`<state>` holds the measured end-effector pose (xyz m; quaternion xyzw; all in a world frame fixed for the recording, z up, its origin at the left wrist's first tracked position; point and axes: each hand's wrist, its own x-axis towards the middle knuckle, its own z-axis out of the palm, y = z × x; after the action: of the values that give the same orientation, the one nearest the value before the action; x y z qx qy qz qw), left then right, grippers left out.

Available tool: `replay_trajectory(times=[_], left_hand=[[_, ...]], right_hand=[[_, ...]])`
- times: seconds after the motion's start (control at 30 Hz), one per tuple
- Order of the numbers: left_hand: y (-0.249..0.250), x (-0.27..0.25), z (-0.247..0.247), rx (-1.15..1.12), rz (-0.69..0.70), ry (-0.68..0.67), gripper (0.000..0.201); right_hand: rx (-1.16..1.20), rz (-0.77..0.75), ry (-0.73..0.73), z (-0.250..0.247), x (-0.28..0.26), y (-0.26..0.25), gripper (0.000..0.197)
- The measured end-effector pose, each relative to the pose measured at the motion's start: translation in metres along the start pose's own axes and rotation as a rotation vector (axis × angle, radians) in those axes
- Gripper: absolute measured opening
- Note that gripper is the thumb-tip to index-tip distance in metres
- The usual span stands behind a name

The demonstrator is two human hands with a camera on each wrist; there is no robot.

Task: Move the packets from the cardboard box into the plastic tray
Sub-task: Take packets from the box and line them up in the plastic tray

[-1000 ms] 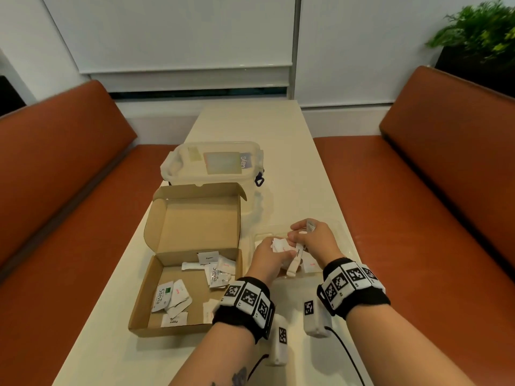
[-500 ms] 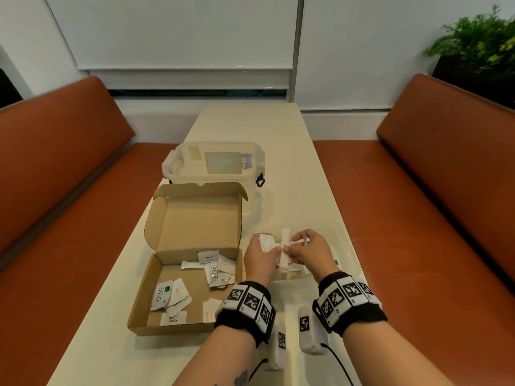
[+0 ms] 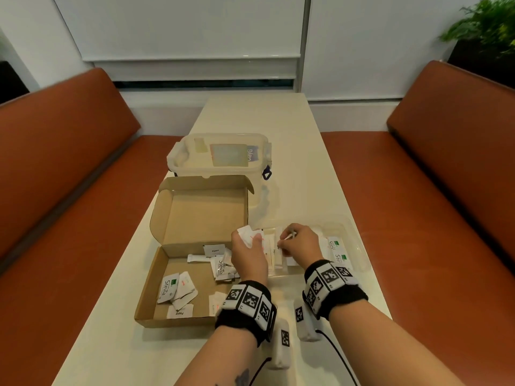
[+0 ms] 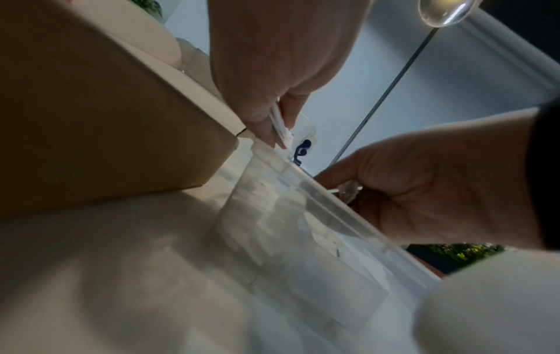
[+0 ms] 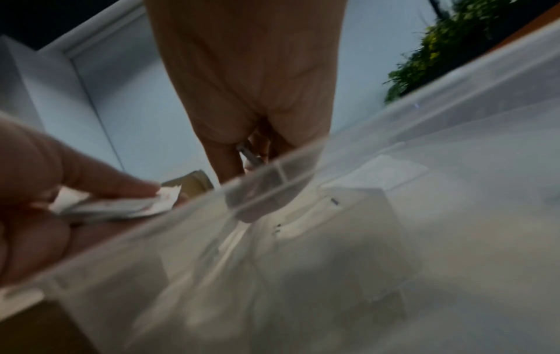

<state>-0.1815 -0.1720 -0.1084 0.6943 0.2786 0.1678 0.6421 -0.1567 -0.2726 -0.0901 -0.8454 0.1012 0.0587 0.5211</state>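
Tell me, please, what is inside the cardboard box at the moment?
The cardboard box holds loose white packets: two marked Stevia, a long stick packet and several small sachets. The left hand and its wristband cover the near right corner, so anything there is hidden.

A café or canteen booth is suggested — a long cream table (image 3: pixel 292 151) is flanked by two padded rust-orange benches (image 3: pixel 69 168). Lowered white roller blinds (image 3: pixel 189 26) are seen beyond the table's far edge, and a potted green plant (image 3: pixel 482 20) behind the right bench.
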Motion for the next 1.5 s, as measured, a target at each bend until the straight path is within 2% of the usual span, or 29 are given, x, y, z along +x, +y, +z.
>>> replay_trajectory(times=[0.27,0.43,0.5,0.83,0.87,0.97,1.03,1.13,1.3,1.4,1.5], left_hand=[[-0.002,0.006,-0.001,-0.029,-0.014,-0.009,0.019],[-0.001,0.008,-0.002,-0.016,-0.003,-0.02,0.019],[-0.001,0.008,-0.002,-0.005,0.007,-0.027,0.015],[0.001,0.008,-0.002,0.035,0.03,-0.086,0.019],[0.001,0.008,-0.001,0.02,0.026,-0.096,0.022],[0.002,0.005,0.003,-0.029,0.04,-0.175,0.041],[0.004,0.004,0.005,-0.011,0.056,-0.246,0.048],[0.008,0.001,0.01,0.051,0.061,-0.345,0.04],[0.016,-0.007,0.022,0.048,-0.01,-0.488,0.021],[0.018,-0.01,0.029,0.024,-0.054,-0.513,0.019],[0.017,-0.012,0.034,0.064,-0.024,-0.513,0.014]], right_hand=[[-0.297,-0.133,-0.012,0.015,0.007,0.0,0.011],[-0.452,-0.144,-0.111,0.013,0.01,-0.002,0.013],[-0.495,-0.138,-0.11,0.013,0.011,0.001,0.024],[-0.466,-0.158,-0.114,0.015,0.013,0.008,0.024],[-0.454,-0.167,-0.114,0.013,0.013,0.009,0.028],[-0.401,-0.205,-0.1,0.007,0.012,0.011,0.054],[-0.399,-0.216,-0.09,0.002,0.012,0.013,0.071],[-0.449,-0.223,-0.087,-0.007,0.014,0.016,0.083],[-0.595,-0.235,-0.087,-0.02,0.016,0.019,0.078],[-0.613,-0.229,-0.106,-0.025,0.015,0.021,0.079],[-0.592,-0.24,-0.133,-0.029,0.014,0.021,0.077]])
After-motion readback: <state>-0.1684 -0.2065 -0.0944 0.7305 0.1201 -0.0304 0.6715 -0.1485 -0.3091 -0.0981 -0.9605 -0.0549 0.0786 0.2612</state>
